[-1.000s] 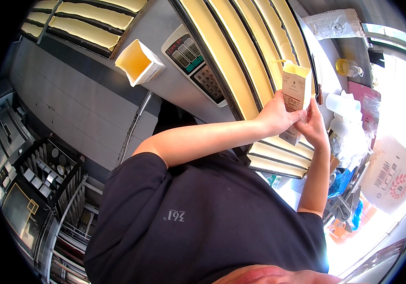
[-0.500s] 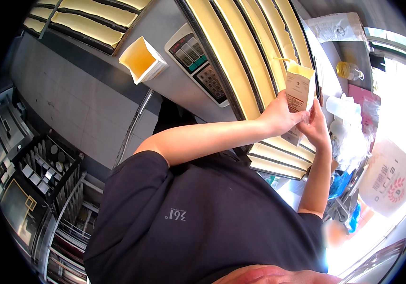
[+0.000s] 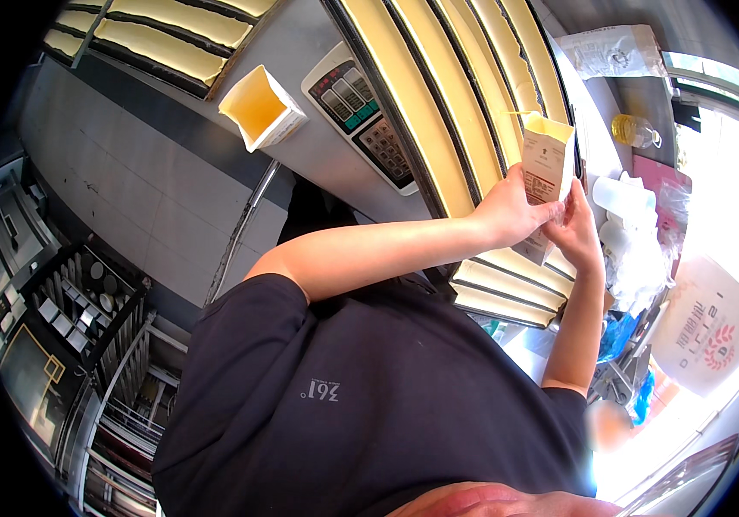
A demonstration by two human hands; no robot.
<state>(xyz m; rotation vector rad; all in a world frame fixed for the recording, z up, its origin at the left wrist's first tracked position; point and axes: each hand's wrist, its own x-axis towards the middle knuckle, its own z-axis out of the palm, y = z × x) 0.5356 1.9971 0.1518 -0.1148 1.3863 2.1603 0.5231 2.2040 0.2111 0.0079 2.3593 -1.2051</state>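
Note:
Over the tray of long moulds filled with pale yellow batter (image 3: 421, 77), I hold a white carton (image 3: 545, 164) with its cut-open top tilted away from me. A thin pale yellow streak (image 3: 520, 115) shows at its mouth, over the filled strips. My left hand (image 3: 511, 211) is closed on the carton's near left side. My right hand (image 3: 574, 231) grips its lower right side, the two hands almost touching. The carton's inside is mostly hidden. A second cut-open carton (image 3: 287, 127), yellow inside, stands on the steel table to the left.
A digital scale (image 3: 361, 116) lies beside the tray's left edge. Another filled tray (image 3: 162, 47) is at the far left. At the right are an oil bottle (image 3: 635, 130), a white cup (image 3: 623, 196), plastic bags (image 3: 636, 267) and a box (image 3: 615, 50). A rack (image 3: 128, 422) stands at lower left.
Almost nothing differs. Both hands keep the tilted carton in the same place, and the pale yellow streak at its mouth looks slightly thinner.

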